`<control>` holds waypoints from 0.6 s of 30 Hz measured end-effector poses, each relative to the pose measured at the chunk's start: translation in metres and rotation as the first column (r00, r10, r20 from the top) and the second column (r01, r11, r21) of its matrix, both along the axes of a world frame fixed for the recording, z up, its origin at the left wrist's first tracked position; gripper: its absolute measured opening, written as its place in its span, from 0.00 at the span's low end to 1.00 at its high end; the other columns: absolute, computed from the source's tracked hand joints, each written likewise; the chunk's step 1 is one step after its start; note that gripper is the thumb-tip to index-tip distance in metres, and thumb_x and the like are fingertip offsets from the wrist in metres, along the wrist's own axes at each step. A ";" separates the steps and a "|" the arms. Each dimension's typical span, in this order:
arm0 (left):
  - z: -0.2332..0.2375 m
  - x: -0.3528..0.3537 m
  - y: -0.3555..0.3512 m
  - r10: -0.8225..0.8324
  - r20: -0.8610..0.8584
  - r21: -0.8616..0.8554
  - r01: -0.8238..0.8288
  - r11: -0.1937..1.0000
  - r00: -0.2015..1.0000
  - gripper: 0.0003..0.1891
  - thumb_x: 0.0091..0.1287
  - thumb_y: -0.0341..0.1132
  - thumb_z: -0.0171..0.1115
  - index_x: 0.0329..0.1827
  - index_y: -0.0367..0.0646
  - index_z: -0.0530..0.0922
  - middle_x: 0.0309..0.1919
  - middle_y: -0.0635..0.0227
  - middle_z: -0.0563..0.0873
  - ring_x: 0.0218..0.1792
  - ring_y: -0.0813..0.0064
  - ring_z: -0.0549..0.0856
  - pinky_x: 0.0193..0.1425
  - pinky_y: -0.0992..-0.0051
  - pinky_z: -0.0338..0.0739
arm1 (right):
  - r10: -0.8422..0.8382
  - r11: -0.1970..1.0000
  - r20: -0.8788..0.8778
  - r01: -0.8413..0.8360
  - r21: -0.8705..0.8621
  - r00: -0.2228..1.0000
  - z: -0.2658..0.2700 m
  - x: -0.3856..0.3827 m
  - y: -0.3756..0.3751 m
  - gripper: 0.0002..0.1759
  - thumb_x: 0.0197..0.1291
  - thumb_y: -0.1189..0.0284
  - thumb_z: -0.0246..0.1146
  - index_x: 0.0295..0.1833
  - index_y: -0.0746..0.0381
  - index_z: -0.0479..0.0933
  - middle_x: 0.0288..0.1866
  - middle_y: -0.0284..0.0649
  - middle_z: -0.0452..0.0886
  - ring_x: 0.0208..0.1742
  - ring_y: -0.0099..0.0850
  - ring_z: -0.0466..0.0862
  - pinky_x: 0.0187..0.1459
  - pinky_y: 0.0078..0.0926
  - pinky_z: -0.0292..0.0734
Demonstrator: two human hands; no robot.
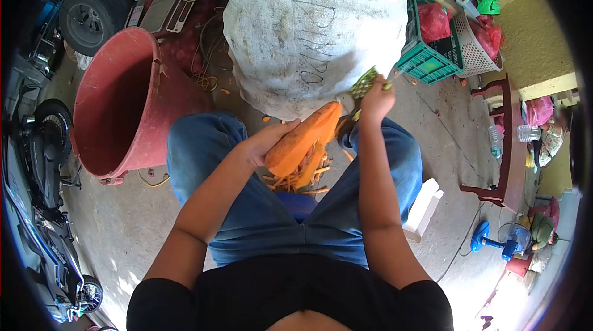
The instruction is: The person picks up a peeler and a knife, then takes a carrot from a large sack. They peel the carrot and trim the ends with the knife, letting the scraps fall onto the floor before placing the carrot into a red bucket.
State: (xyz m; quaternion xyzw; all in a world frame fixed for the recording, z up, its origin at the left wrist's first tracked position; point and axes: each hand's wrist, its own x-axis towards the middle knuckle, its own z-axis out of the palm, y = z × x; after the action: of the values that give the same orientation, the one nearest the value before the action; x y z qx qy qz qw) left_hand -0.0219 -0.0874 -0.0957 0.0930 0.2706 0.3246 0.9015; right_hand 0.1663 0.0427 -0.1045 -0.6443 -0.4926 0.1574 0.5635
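Note:
My left hand (pixel 269 143) is wrapped around the thick end of a large orange root vegetable (pixel 302 137), which slants up to the right between my knees. Most of its surface is bright orange, with brownish skin along the upper-left side. My right hand (pixel 376 103) grips a green tool with a perforated pattern (pixel 363 82), held just beyond the root's far tip; part of it is hidden by my fingers. Beneath the root, orange strips (pixel 282 182) lie in a heap near a blue object (pixel 295 205) between my thighs.
A full white sack (pixel 309 34) stands right in front of me. To the left are a large red tub (pixel 133 102), a scale (pixel 170 9) and a motorcycle (pixel 43 189). A green crate (pixel 432 59), a wooden bench (pixel 508 145) and a blue fan (pixel 494 241) are on the right.

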 end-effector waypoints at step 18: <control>-0.041 0.006 0.015 0.330 -0.026 -0.132 -0.330 0.935 0.944 0.21 0.66 0.49 0.38 0.50 0.44 0.69 0.42 0.62 0.78 0.39 0.69 0.79 0.42 0.67 0.76 | 0.418 0.876 -0.297 -0.467 -0.117 0.858 0.027 -0.077 -0.090 0.17 0.59 0.63 0.53 0.34 0.68 0.71 0.22 0.46 0.75 0.23 0.34 0.74 0.28 0.30 0.68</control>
State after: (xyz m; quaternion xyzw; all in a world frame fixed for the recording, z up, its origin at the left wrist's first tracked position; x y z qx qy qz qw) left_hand -0.0163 -0.0728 -0.1365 -0.0139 0.3054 0.4521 0.8380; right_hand 0.0890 -0.0474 -0.0777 -0.5360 -0.5319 0.4122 0.5097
